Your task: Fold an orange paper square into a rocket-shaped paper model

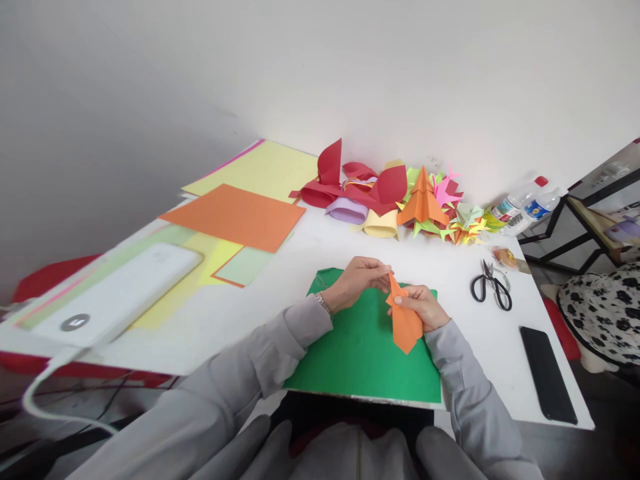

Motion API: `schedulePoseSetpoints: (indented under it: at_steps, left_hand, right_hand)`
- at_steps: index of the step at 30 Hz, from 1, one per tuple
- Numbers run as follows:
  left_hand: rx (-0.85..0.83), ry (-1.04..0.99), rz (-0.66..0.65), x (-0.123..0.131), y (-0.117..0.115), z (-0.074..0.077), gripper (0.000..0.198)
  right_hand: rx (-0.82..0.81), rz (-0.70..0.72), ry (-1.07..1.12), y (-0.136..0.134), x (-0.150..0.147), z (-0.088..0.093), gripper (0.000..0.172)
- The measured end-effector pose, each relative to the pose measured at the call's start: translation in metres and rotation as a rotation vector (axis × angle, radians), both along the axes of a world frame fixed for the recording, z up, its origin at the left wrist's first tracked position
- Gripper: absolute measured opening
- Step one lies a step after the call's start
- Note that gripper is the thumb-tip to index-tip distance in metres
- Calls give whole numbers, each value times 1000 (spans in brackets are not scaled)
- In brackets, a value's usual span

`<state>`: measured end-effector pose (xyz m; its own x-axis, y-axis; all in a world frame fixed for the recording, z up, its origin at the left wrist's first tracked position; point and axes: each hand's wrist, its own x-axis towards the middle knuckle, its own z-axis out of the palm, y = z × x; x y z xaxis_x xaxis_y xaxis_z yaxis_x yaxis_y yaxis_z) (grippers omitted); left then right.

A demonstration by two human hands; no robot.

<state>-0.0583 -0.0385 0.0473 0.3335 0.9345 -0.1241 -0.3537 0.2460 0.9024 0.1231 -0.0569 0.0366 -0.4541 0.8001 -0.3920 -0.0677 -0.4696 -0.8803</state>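
The orange folded paper (406, 327) is over the right half of the green mat (365, 360), its narrow tip pointing away from the person and its broad end toward the mat's near edge; whether it touches the mat, I cannot tell. The left hand (354, 283), with a bracelet (323, 303) at the wrist, has its fingertips closed in a pinch on the narrow tip. The right hand (424, 307) grips the paper's middle from the right, thumb on top and the other fingers mostly hidden behind it. The mat lies at the near edge of a white table (495, 347). To the right of the mat are black-handled scissors (489, 275) and, nearer the person, a black phone (548, 375). Beyond the mat stand red paper shapes (330, 168), a purple paper ring (349, 211), a pale yellow paper crown (381, 225) and an orange paper plane (423, 200); farther right of it are 2 plastic bottles (536, 209). Left of the mat lie a large orange sheet (235, 217) and a white device (130, 283) with a cable (37, 380).
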Motion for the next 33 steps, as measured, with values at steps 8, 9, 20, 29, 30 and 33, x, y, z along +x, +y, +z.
schedulePoseSetpoints:
  at_steps: [8, 9, 20, 29, 30, 33]
  left_hand:
    - [35, 55, 35, 4, -1, -3, 34]
    - [62, 100, 27, 4, -2, -3, 32]
    - [168, 200, -37, 3, -4, -3, 22]
    - [158, 214, -24, 3, -2, -5, 20]
    - [166, 225, -24, 3, -2, -5, 21]
    - [195, 256, -30, 3, -1, -6, 23]
  right_hand:
    - [5, -16, -13, 0, -1, -1, 30]
    - [9, -20, -14, 0, -1, -1, 30]
    - [19, -26, -9, -3, -2, -1, 30]
    - [34, -9, -8, -2, -1, -2, 29]
    - [51, -5, -20, -2, -1, -3, 29]
    - [105, -1, -62, -1, -1, -6, 27]
